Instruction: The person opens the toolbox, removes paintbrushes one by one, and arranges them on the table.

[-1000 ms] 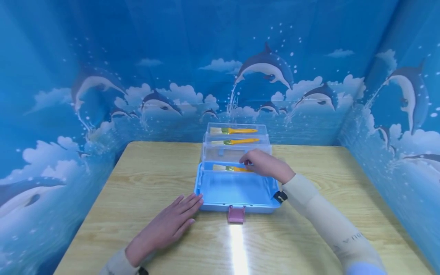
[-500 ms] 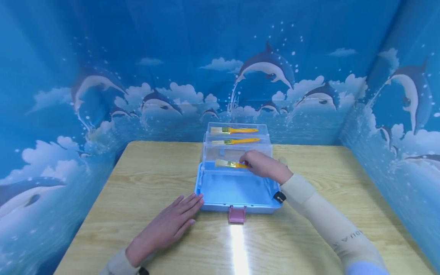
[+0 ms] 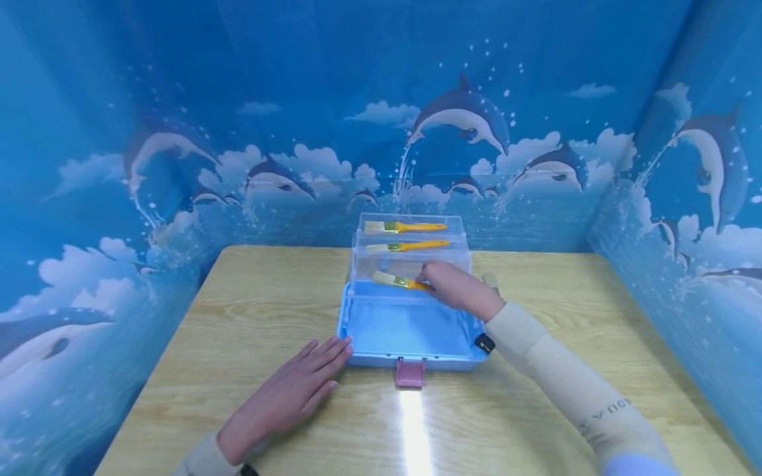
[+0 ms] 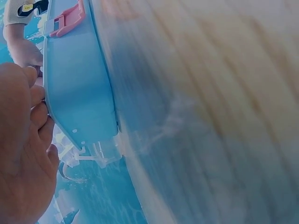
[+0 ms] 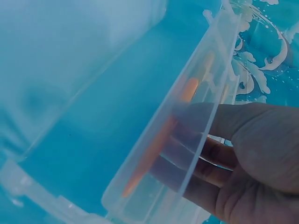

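A light-blue box (image 3: 411,330) stands open on the table, its clear tiered trays (image 3: 393,266) raised at the back. My right hand (image 3: 455,287) grips the yellow handle of a paintbrush (image 3: 393,279) over the lowest tray, with the pale bristles pointing left and tilted slightly up. Through the clear tray wall in the right wrist view, the fingers reach in around the orange-looking handle (image 5: 152,149). My left hand (image 3: 292,390) lies with fingers extended, fingertips on the box's front left corner. Two more paintbrushes, an upper one (image 3: 405,227) and a middle one (image 3: 407,245), lie in the higher trays.
A pink latch (image 3: 410,374) hangs from the box's front edge. Behind my right forearm, to the right of the box, shows a pale bristle-like tip (image 3: 491,281), mostly hidden. A wooden table (image 3: 268,304) carries everything, with a blue dolphin-print curtain (image 3: 315,99) around it.
The paintbrush in my right hand has risen a little from the lowest tray, and its bristle end has tipped up. My left hand has stayed in place on the box corner.
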Demonstrator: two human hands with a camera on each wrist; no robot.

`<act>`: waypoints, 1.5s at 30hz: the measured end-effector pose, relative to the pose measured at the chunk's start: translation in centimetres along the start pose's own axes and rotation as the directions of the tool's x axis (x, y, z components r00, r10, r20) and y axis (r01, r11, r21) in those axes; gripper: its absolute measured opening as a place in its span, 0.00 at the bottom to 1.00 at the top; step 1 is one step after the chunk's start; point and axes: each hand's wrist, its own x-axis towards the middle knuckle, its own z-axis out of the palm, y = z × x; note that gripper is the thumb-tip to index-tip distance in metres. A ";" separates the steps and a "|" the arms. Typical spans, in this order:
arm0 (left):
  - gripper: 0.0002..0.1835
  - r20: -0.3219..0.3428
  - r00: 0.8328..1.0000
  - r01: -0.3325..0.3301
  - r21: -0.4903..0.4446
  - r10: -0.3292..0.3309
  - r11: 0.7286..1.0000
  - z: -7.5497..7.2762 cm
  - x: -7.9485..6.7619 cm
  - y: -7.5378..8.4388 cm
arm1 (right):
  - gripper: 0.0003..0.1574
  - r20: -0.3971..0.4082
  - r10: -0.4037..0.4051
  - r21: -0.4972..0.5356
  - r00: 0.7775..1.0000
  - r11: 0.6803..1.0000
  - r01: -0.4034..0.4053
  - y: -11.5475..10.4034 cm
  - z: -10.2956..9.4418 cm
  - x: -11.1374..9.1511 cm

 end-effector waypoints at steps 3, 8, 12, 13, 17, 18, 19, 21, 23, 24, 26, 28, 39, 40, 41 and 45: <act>0.30 0.005 1.000 0.012 -0.021 -0.012 1.000 0.0 0.0 0.0 | 0.11 -0.002 0.005 -0.001 1.000 1.000 -0.005 -0.1 -0.1 0.0; 0.29 -0.019 1.000 -0.004 -0.007 0.004 1.000 0.0 0.1 0.0 | 0.10 -0.001 0.010 -0.015 1.000 1.000 -0.010 -0.2 -0.4 0.0; 0.30 -0.033 0.999 -0.031 0.025 0.032 0.999 0.2 0.2 0.0 | 0.11 0.011 0.018 -0.029 1.000 0.999 -0.018 -0.1 -0.5 0.0; 0.30 -0.035 0.999 -0.032 0.024 0.033 0.999 0.2 0.2 0.0 | 0.11 0.011 0.023 -0.034 1.000 0.999 -0.023 -0.1 -0.5 -0.1; 0.30 -0.048 0.998 -0.029 0.017 0.030 0.999 0.3 0.2 -0.1 | 0.13 -0.002 0.019 -0.053 1.000 0.998 -0.019 0.0 -0.3 -0.2; 0.30 -0.049 0.998 -0.029 0.017 0.030 0.999 0.3 0.1 -0.1 | 0.13 -0.003 0.016 -0.056 1.000 0.998 -0.016 0.1 -0.3 -0.2; 0.30 -0.050 0.998 -0.032 0.019 0.033 0.999 0.3 0.1 -0.1 | 0.14 -0.003 0.018 -0.058 1.000 0.998 -0.018 0.1 -0.2 -0.2; 0.30 -0.049 0.998 -0.040 0.028 0.041 0.999 0.2 0.1 -0.1 | 0.15 -0.006 0.011 -0.059 1.000 0.998 -0.012 0.2 -0.1 -0.3; 0.29 -0.042 0.998 -0.037 0.024 0.038 0.999 0.2 0.1 0.0 | 0.16 -0.014 0.010 -0.053 1.000 0.999 -0.011 0.2 0.0 -0.4; 0.29 -0.035 0.999 -0.034 0.021 0.035 0.999 0.1 0.2 0.0 | 0.17 -0.018 0.009 -0.048 1.000 0.999 -0.010 0.3 0.0 -0.4; 0.29 -0.022 0.999 -0.024 0.009 0.025 1.000 0.0 0.2 0.0 | 0.18 -0.029 0.008 -0.035 1.000 0.999 -0.009 0.4 0.0 -0.5; 0.29 -0.007 1.000 -0.015 0.001 0.015 1.000 0.0 0.3 0.0 | 0.19 -0.035 0.017 -0.014 0.999 1.000 -0.018 0.5 0.0 -0.6; 0.30 -0.034 0.999 -0.036 0.038 0.037 0.999 0.2 0.0 -0.1 | 0.21 -0.079 0.019 0.033 0.997 0.999 -0.016 0.7 0.1 -1.2; 0.30 -0.036 0.999 -0.038 0.046 0.040 0.998 0.2 0.0 0.0 | 0.21 -0.078 0.019 0.035 0.997 0.999 -0.017 0.7 0.1 -1.2; 0.30 -0.033 0.999 -0.038 0.046 0.040 0.998 0.2 0.0 0.0 | 0.21 -0.078 0.021 0.035 0.997 0.999 -0.018 0.7 0.1 -1.3; 0.30 -0.024 0.999 -0.036 0.039 0.037 0.999 0.1 0.0 0.0 | 0.21 -0.082 0.024 0.029 0.996 0.999 -0.021 0.7 -0.1 -1.5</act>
